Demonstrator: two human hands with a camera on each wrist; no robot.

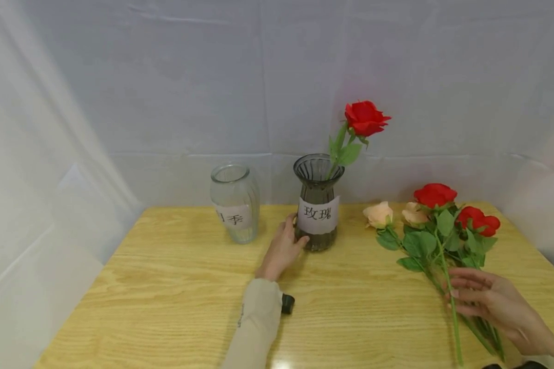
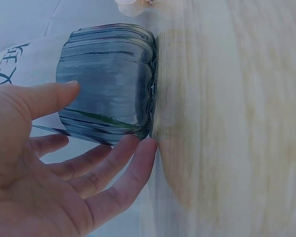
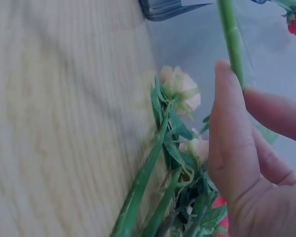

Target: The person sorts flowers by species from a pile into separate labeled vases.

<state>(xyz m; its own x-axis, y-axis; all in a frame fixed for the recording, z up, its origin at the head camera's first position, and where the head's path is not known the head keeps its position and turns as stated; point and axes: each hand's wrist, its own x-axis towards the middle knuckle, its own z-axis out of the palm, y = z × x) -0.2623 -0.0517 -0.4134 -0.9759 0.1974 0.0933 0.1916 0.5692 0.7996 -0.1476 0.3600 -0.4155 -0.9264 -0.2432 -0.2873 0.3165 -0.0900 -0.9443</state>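
Green stem in my head view is pinched by the right hand over flowers on the table; the dark vase, one red rose in it, stands nearer the middle, left hand at its lower side. My left wrist view shows that hand's fingers spread about the vase's base, how firmly I cannot tell; my right wrist view, finger and thumb pinching the stem.

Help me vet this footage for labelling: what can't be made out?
Head: clear vase, label partly lost round its left side.
Left wrist: grey vase, mouth cut off by left edge.
Right wrist: stem, cut off by top edge.
Right wrist: lower red flower, mostly hidden by leaves and right hand.
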